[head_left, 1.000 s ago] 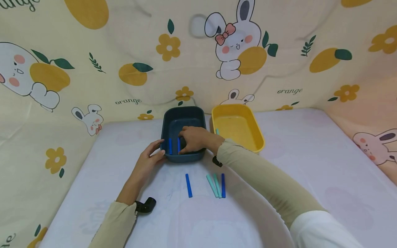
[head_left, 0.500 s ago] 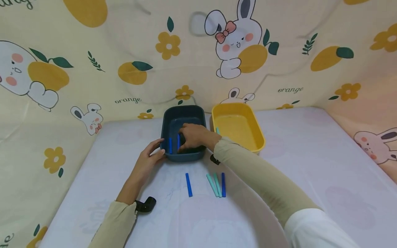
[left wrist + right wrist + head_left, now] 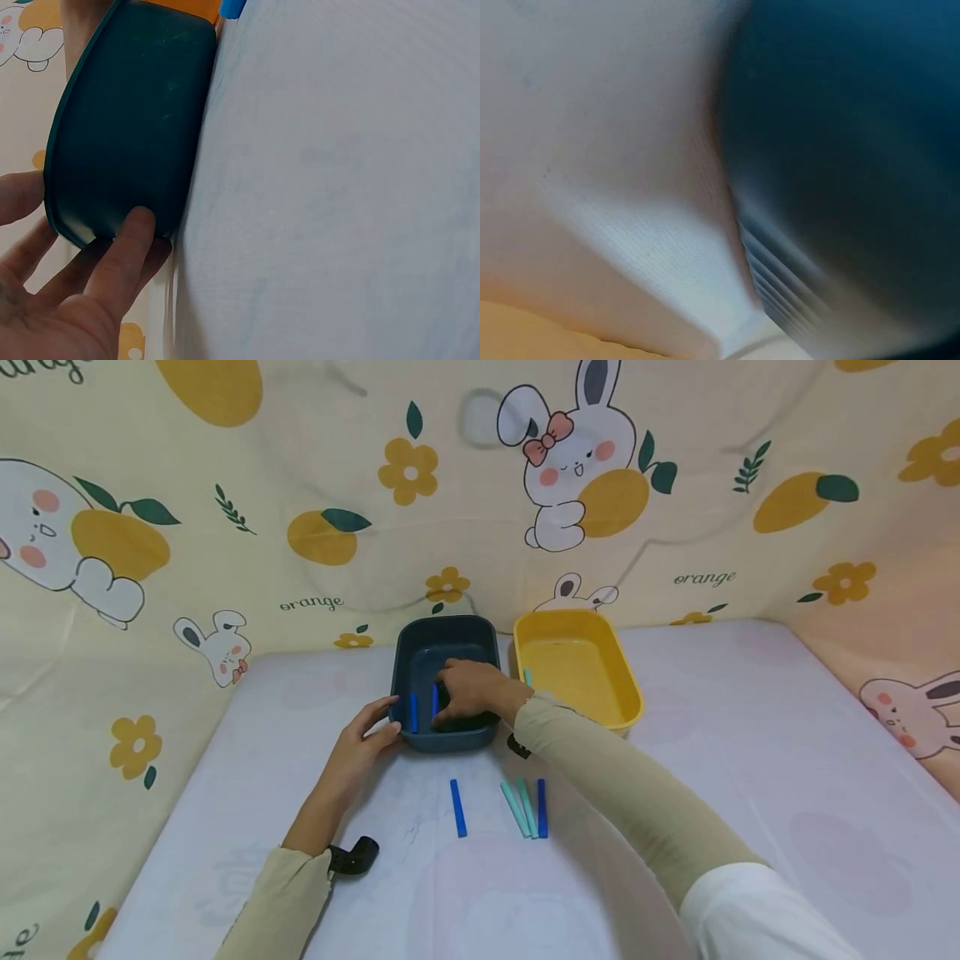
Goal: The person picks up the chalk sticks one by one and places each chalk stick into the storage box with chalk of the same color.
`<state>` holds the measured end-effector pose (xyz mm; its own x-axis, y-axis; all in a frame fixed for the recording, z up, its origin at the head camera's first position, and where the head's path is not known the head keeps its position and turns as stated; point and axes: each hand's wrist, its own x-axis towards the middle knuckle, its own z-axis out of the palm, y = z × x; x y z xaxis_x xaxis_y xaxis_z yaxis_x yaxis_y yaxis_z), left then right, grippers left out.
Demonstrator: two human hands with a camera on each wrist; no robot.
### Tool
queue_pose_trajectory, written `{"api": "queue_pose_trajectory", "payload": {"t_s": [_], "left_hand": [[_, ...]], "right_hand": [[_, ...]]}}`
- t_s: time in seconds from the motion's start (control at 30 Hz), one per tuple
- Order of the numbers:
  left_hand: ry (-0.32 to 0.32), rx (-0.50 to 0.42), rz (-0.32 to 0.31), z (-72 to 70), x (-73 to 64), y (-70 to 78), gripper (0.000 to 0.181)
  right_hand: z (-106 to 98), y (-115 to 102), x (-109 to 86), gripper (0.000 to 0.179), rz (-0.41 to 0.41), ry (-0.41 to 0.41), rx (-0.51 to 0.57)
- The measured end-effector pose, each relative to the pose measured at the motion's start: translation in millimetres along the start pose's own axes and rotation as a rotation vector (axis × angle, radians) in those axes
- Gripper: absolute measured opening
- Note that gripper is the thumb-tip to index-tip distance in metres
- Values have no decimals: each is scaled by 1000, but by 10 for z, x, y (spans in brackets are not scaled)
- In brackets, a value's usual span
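In the head view, my left hand (image 3: 360, 747) holds the near left corner of a dark blue plastic bin (image 3: 446, 742). The left wrist view has its fingers spread around the corner of the bin (image 3: 135, 120), one fingertip pressed on the outer wall. Inside the bin my right hand (image 3: 472, 689) pinches a short blue stick (image 3: 435, 702), held upright; its far side is hidden. Left of it, another blue stick (image 3: 413, 713) stands near the front wall. The right wrist view gives only a blurred bin wall (image 3: 840, 150), with the hand out of sight.
Right of the dark bin is a yellow bin (image 3: 577, 668) with a pale teal stick (image 3: 527, 677) at its left side. On the white tabletop (image 3: 420, 893) lie a blue stick (image 3: 458, 808), two teal sticks (image 3: 514, 810) and a dark blue stick (image 3: 542, 808). Patterned cloth (image 3: 450, 510) hangs behind.
My right hand has shifted very slightly up inside the dark bin, with the blue stick raised a little. The left hand and the sticks on the table stay put.
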<state>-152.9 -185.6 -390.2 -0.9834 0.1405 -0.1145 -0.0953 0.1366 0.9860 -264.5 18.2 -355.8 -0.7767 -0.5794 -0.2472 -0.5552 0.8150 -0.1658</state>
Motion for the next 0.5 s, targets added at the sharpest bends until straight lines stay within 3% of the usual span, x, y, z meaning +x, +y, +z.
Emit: {"api": "queue_pose_trajectory", "payload": {"t_s": [0.5], "left_hand": [[-1,-7,13,9,2,-12,49]], "right_hand": [[14,-17,37,81,10,-30,-51]]}}
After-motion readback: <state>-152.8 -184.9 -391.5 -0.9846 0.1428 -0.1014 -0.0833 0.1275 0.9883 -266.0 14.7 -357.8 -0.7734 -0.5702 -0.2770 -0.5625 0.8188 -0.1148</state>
